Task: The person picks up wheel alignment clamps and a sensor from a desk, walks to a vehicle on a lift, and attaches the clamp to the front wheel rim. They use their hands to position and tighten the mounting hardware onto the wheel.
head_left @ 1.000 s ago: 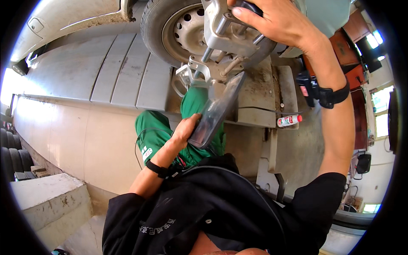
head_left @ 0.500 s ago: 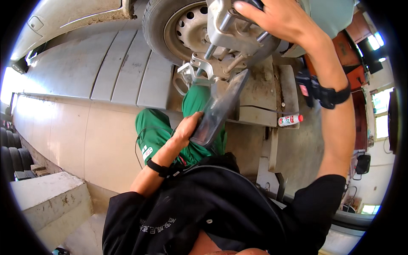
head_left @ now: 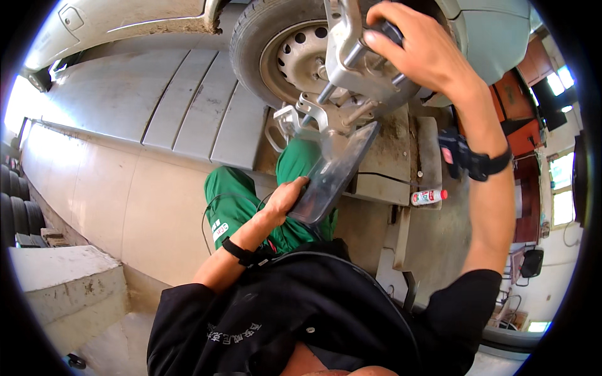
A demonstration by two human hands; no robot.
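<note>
Tablet (head_left: pixel 333 177) just R of L hand (head_left: pixel 286 199), edge pinched; R hand (head_left: pixel 427 55) curled on blk knob (head_left: pixel 389 30).

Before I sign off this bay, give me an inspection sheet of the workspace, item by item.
Surface: grey platform, scuffed; brown dirt on it near the wheel.
Job's things: metal clamp in front of the wheel; dark tablet-like device, tilted.
Clutter: white bottle with a red cap, near the platform's edge.
Hands: left hand holds the device's near end; right hand grips the clamp's black grip.
Cables: black cable between device and bottle; thin cord by the green trousers.
Surroundings: stacked tyres and white block, left.
</note>
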